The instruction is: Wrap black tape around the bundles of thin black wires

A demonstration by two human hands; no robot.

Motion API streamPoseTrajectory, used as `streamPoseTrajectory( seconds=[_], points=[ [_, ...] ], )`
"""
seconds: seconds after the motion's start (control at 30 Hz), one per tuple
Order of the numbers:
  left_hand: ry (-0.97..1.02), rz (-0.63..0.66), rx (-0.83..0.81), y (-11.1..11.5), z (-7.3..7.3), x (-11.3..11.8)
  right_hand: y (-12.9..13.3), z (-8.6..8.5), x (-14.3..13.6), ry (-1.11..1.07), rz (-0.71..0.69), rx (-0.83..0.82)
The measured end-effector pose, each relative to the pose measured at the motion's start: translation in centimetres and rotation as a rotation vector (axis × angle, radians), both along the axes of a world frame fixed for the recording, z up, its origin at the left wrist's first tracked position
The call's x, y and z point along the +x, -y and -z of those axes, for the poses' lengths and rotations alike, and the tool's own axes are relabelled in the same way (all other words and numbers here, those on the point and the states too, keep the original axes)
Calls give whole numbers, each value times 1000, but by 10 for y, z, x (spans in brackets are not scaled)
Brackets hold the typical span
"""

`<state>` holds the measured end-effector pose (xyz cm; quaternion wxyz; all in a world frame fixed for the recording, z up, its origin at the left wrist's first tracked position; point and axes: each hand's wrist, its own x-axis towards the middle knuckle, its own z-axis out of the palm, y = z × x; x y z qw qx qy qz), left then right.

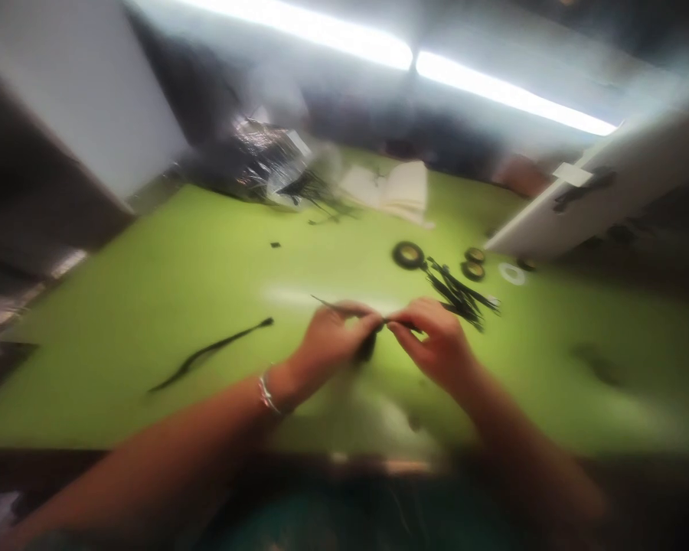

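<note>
The left hand (344,329) is pinching a slim black cord-like piece (385,321) between thumb and fingers, and the right hand (428,333) is gripping the same piece just beside it, so that a short stretch is showing between the two sets of fingertips. The piece is being held above the near middle of the bright green, smooth-topped desk (120,306); a thin end is sticking out past the left hand, and a darker part is hanging below that hand, too blurred to make out. A pale, narrow bracelet (267,394) is circling the left wrist. To the left, a long black strip with a thicker end (207,352) is lying slantwise on the desk. Just beyond the right hand, a loose bundle of flat black strips (459,295) is resting near a large black ring-shaped roll with a yellowish core (407,255); two smaller black-and-yellow rolls (473,264) and a flat white ring (512,274) are sitting farther right. A tiny black square (275,245) is lying alone beyond the left hand. At the back, a shiny, crinkled plastic bag (264,157) is holding dark contents that are blurring together, with thin black strands (315,195) trailing beside it. Cream-coloured paper sheets (405,187) are lying to its right.
</note>
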<state>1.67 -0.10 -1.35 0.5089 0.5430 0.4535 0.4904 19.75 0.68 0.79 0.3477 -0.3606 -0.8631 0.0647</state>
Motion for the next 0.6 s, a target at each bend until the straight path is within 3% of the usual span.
streamPoseTrajectory(
  seconds=[0.1, 0.37, 0.6],
  points=[
    [-29, -25, 41, 0, 1, 1, 0, -1, 1, 59, 10, 37],
    [4, 95, -80, 0, -3, 2, 1, -3, -1, 99, 20, 191],
    [290, 241, -266, -1, -6, -5, -1, 5, -1, 164, 32, 413]
  ],
)
